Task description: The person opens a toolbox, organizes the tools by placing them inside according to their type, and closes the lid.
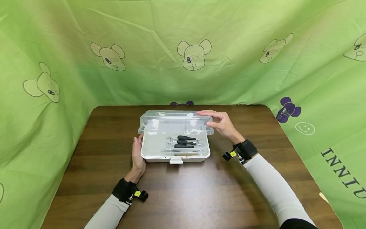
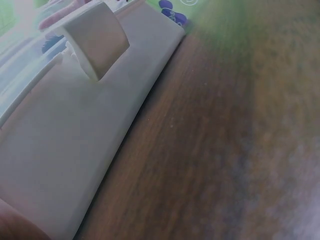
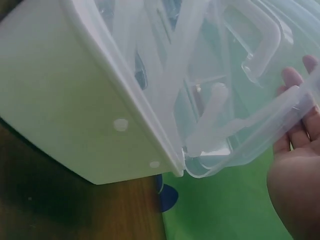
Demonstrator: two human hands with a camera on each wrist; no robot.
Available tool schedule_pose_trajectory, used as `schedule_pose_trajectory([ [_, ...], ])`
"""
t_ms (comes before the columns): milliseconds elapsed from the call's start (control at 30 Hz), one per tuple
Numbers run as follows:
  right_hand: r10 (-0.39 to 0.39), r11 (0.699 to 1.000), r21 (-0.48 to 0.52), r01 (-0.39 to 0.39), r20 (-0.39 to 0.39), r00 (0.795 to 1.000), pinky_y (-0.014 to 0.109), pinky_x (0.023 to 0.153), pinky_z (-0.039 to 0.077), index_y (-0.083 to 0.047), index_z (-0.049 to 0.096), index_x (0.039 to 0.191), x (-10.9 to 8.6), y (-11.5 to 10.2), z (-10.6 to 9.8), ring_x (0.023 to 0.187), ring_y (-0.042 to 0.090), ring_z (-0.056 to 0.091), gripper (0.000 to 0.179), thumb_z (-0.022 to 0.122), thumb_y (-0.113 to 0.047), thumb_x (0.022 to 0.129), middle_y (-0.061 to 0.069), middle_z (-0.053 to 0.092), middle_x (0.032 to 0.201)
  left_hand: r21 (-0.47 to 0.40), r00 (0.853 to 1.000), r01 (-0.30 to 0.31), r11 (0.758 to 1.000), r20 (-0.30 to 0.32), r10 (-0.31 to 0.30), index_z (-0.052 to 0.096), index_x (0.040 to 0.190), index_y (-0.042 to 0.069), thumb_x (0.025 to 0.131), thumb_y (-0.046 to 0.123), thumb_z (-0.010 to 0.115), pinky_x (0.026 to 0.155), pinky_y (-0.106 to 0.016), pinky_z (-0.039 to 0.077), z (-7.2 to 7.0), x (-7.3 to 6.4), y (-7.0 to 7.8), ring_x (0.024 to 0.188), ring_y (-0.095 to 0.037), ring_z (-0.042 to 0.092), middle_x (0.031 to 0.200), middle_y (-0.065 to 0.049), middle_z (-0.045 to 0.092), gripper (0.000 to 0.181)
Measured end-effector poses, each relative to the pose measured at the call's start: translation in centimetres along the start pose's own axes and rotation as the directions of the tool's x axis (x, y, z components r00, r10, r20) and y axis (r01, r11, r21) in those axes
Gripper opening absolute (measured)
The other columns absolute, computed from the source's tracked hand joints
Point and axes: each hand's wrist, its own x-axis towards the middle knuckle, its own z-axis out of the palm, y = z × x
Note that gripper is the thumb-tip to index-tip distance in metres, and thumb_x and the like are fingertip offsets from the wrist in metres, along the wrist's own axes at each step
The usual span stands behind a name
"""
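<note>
A white plastic toolbox stands near the middle of the table, its clear lid raised at the far side. Inside lie three black-handled screwdrivers and a silver open-end wrench, with other thin tools partly hidden. My left hand rests against the box's left wall with its fingers fairly straight. At the lid's right end, my right hand holds the edge between thumb and fingers. The right wrist view shows those fingers at the clear lid edge. A white latch sticks out from the front wall.
The brown wooden table extends around the box. Green cloth printed with bear heads hangs behind the table and at both sides. A small pale piece lies by the table's right edge.
</note>
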Motion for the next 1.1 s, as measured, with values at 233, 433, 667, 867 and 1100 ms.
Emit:
schedule_pose_trajectory([
  [233,-0.047,0.995,-0.084,0.050,0.036,0.998,0.045,0.130,0.021,0.016,0.068,0.124,-1.7,-0.1,0.5,0.144,0.034,0.051,0.041,0.074,0.014,0.083,0.015,0.069,0.139,-0.046,1.000,-0.013,0.999,-0.001,0.013,0.023,0.168,0.003,0.113,0.060,0.018,0.119,-0.027,0.030,0.2,-0.1,0.1,0.155,-0.026,0.029,0.171,-0.016,0.029,0.079],
  [433,-0.053,0.993,-0.105,0.059,0.056,0.997,0.048,0.130,0.020,0.013,0.071,0.122,-2.4,0.0,0.7,0.144,0.031,0.052,0.042,0.085,-0.005,0.088,0.013,0.069,0.139,-0.014,0.999,-0.035,0.999,-0.003,0.035,0.033,0.163,0.001,0.112,0.062,0.017,0.114,-0.027,0.035,0.1,-0.2,0.0,0.141,-0.022,0.043,0.156,-0.014,0.046,0.082],
  [667,-0.125,0.967,-0.209,0.147,0.113,0.986,0.051,0.130,0.021,0.005,0.076,0.122,-3.2,0.2,0.9,0.140,0.027,0.057,0.041,0.086,0.002,0.082,0.020,0.069,0.137,-0.022,1.000,-0.020,1.000,0.023,0.020,0.029,0.166,0.003,0.111,0.063,0.013,0.116,-0.027,0.033,0.0,-0.2,-0.1,0.143,-0.019,0.040,0.156,-0.007,0.045,0.083],
  [867,-0.147,0.941,-0.285,0.182,0.140,0.979,0.052,0.129,0.020,0.003,0.079,0.119,-4.2,0.1,1.5,0.139,0.023,0.058,0.047,0.086,0.015,0.073,0.022,0.069,0.135,-0.010,0.999,-0.016,1.000,0.036,0.017,0.026,0.167,0.001,0.110,0.064,0.011,0.119,-0.027,0.030,-0.1,-0.2,-0.1,0.149,-0.023,0.034,0.166,-0.016,0.035,0.085],
  [1100,-0.090,0.934,-0.333,0.133,0.139,0.986,0.048,0.130,0.019,0.003,0.080,0.116,-5.3,0.2,2.2,0.141,0.020,0.056,0.046,0.090,0.013,0.072,0.025,0.069,0.135,-0.013,1.000,-0.002,1.000,0.025,0.002,0.022,0.167,0.001,0.112,0.061,0.016,0.123,-0.026,0.026,-0.1,-0.2,0.1,0.157,-0.023,0.026,0.172,-0.014,0.029,0.082],
])
